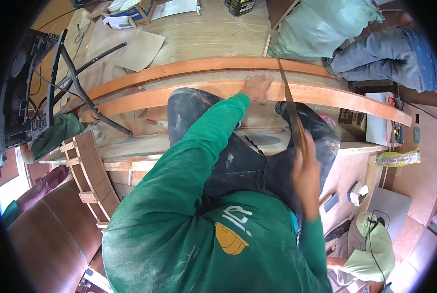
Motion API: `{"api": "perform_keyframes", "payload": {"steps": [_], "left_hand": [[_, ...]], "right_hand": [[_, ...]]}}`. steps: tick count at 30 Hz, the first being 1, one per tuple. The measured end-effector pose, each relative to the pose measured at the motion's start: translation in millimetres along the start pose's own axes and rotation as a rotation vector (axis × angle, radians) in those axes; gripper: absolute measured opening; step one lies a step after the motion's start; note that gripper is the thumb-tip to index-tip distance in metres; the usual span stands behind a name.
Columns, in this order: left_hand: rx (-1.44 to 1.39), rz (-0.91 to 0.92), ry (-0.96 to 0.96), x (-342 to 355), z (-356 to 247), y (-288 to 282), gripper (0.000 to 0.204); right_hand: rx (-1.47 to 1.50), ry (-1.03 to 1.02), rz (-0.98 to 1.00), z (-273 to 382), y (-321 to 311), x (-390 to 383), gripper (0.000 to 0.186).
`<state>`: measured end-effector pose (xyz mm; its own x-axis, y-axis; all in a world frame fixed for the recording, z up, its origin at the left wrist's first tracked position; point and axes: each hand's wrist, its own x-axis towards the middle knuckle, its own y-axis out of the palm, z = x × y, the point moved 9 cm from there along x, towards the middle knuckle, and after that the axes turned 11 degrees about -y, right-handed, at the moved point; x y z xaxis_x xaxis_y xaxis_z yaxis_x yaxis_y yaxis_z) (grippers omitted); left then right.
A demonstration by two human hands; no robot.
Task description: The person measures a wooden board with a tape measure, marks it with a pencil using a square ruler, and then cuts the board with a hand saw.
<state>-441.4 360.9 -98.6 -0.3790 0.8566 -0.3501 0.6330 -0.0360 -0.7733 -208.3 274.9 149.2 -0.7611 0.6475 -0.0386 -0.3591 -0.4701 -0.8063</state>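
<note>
Across my lap, in front of my bent knees, lies a long reddish-brown wooden plank (326, 93). My left hand (258, 89) grips it, the fingers bent over its far edge. In my right hand (306, 171), smeared by motion, is the handle end of a handsaw (291, 102). The saw's long blade points away from me and crosses the plank just right of my left hand. Its tip reaches over a second wooden plank (204, 66), which runs behind the first. The blade hides the spot where it meets the wood.
A pale green sack (326, 27) stands at the far right beside a person in grey trousers (384, 51). Another person (372, 244) is low at the right. Black metal legs (74, 73) stand on the left, above a slatted wooden frame (89, 176). A cardboard sheet (141, 51) lies beyond the planks.
</note>
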Motion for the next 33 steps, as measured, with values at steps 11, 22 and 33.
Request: {"api": "perform_keyframes", "payload": {"steps": [11, 22, 33], "left_hand": [[-0.009, -0.05, -0.006, 5.5, 9.8, -9.9, 0.107], [-0.027, -0.047, 0.007, 9.1, 5.3, -12.2, 0.107], [0.072, 0.025, -0.011, 7.4, -6.7, -12.7, 0.105]], "right_hand": [[-0.057, -0.06, -0.005, 53.2, -48.2, -67.4, 0.052], [0.034, -0.116, -0.108, -21.0, 20.6, 61.0, 0.05], [0.006, -0.076, -0.063, 4.8, -12.8, -8.1, 0.051]]}}
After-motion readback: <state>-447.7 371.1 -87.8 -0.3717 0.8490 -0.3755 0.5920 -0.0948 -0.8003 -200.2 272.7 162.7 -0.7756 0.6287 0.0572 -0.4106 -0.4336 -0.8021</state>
